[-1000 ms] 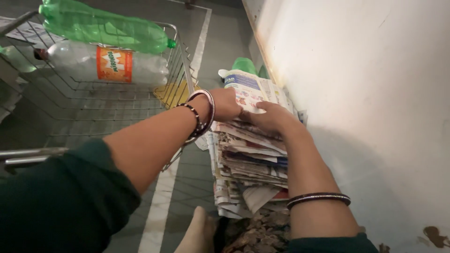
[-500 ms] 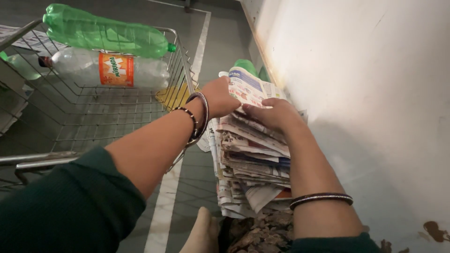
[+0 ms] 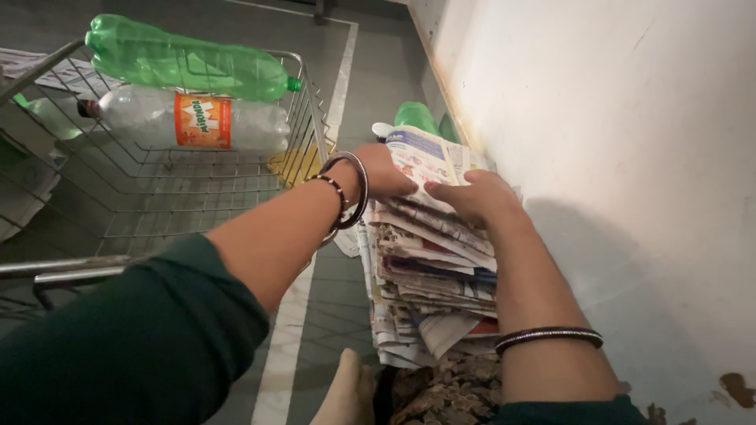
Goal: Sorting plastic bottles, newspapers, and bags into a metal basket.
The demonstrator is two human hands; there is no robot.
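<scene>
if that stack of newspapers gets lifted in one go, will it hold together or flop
The stack of newspapers would probably sag and shed sheets: its folded edges lie uneven and loose. It looks thick, so likely heavy. The left hand and right hand resting on top may steady it.

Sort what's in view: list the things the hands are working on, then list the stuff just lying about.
In hand:
- stack of newspapers
- left hand resting on top of it
- right hand pressing on top of it

Lying about:
- wire basket
- green plastic bottle
- clear bottle with orange label
- white wall
</scene>
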